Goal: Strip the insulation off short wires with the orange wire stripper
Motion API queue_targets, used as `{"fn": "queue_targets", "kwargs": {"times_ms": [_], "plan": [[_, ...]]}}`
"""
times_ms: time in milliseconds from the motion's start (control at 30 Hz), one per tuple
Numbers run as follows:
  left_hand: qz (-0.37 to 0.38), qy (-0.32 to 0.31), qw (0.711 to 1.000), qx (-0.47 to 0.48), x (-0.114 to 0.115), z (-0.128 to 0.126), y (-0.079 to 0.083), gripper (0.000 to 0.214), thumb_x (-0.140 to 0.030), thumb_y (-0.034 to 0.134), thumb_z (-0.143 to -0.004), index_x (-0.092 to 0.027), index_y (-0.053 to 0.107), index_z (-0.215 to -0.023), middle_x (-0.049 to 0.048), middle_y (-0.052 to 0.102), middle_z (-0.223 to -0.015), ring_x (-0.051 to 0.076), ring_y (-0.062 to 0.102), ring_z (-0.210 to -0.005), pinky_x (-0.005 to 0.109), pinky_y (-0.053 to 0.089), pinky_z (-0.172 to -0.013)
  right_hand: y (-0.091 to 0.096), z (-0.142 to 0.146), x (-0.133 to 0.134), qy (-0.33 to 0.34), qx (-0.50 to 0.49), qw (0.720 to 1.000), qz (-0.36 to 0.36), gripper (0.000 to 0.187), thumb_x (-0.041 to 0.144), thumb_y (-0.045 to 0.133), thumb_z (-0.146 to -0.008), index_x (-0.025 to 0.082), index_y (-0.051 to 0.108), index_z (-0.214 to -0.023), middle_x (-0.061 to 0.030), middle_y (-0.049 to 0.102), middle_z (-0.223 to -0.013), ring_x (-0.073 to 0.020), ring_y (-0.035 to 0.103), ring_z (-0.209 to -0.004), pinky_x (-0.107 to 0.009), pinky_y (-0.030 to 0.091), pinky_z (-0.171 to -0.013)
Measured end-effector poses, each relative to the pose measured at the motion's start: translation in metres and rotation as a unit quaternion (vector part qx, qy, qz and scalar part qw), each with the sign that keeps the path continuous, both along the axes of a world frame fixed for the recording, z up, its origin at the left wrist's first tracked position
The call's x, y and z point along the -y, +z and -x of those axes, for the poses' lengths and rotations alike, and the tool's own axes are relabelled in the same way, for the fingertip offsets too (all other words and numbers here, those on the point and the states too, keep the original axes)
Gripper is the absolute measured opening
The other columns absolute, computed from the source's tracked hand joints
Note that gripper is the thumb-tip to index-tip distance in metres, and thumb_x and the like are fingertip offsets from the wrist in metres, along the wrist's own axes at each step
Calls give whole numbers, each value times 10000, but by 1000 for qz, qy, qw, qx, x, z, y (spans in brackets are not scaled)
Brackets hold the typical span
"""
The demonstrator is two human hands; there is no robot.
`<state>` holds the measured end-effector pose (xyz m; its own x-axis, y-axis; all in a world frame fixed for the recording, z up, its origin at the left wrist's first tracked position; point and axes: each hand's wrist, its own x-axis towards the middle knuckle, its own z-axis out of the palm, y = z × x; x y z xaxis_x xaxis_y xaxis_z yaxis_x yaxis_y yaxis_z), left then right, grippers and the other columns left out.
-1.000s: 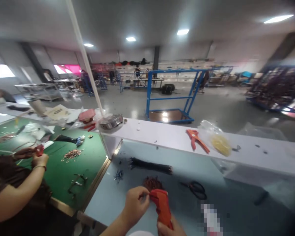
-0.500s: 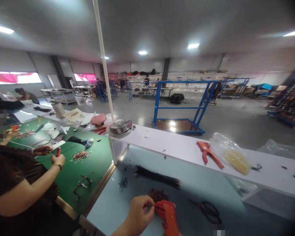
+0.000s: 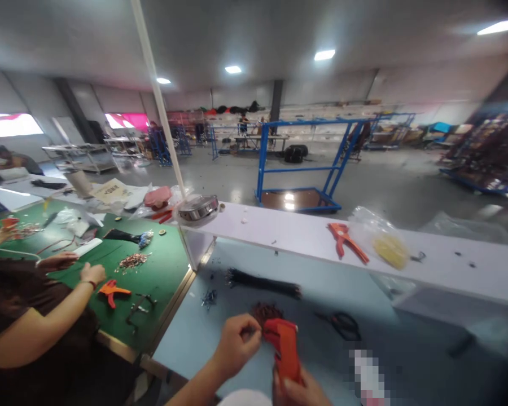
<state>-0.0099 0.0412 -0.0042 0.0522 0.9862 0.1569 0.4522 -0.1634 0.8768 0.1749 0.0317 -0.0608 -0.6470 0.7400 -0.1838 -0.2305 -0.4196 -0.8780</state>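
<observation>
The right hand (image 3: 298,389) grips an orange wire stripper (image 3: 284,347), its fingers closed around the handle, with the head of the tool raised above the near edge of a light-blue table (image 3: 186,355). The left hand (image 3: 236,345) sits just beside the head of the tool, its thumb and fingers (image 3: 248,332) pinched together; whatever they pinch is too small to tell. Just behind the stripper lies a tangled pile of brown wires (image 3: 266,313). Farther in from the near edge are a bundle of black wires (image 3: 262,283) and, toward the table's left edge, a small heap of blue-tipped pieces (image 3: 209,299). Black-handled scissors (image 3: 342,325) lie to the right. Along the table's far edge runs a white shelf (image 3: 279,231), carrying a second orange wire stripper (image 3: 345,242) beside a plastic bag of yellow items (image 3: 389,251). Past the table's left edge, a co-worker's hand (image 3: 92,273) rests on a green mat (image 3: 161,254) near another orange stripper (image 3: 112,292).
</observation>
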Motion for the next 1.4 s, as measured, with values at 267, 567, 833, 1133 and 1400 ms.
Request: {"fn": "queue_targets", "kwargs": {"times_ms": [267,567,833,1133,1400], "plan": [[47,3,995,93,-2,8,15,176,-310,566,-762,-152,627,-713,-1,559,-611,93,443,-553,205,353,-518,37,-13,22,-37,-31,998,48,530,203,691,-585,197,537,-1092,-44,591,-945,-194,580,-852,-355,458,-799],[2,-16,994,109,5,3,23,156,-268,553,-802,-162,620,-709,-3,531,-651,96,468,-606,214,368,-556,35,-19,27,-127,211,963,-109,298,211,558,-795,173,563,-1090,-85,603,-1041,-184,565,-914,-352,441,-835],[-53,-28,996,69,5,3,20,157,-233,504,-837,-167,598,-731,4,541,-682,96,472,-614,223,371,-576,49,-18,33,-106,81,991,-8,328,362,598,-810,106,578,-1014,-52,634,-712,-147,597,-600,-286,518,-562],[-29,-134,989,61,2,10,21,162,-206,501,-832,-168,572,-691,-16,477,-624,89,426,-567,223,333,-543,64,-19,31,-2,43,999,4,335,336,660,-774,109,576,-1005,-87,655,-832,-161,621,-734,-308,526,-676],[-27,-192,979,56,-1,16,29,166,-186,492,-820,-162,572,-677,-21,451,-593,85,403,-539,222,308,-520,67,-20,31,0,27,1000,13,312,332,656,-780,126,560,-994,-75,632,-842,-166,607,-774,-317,512,-695]]}}
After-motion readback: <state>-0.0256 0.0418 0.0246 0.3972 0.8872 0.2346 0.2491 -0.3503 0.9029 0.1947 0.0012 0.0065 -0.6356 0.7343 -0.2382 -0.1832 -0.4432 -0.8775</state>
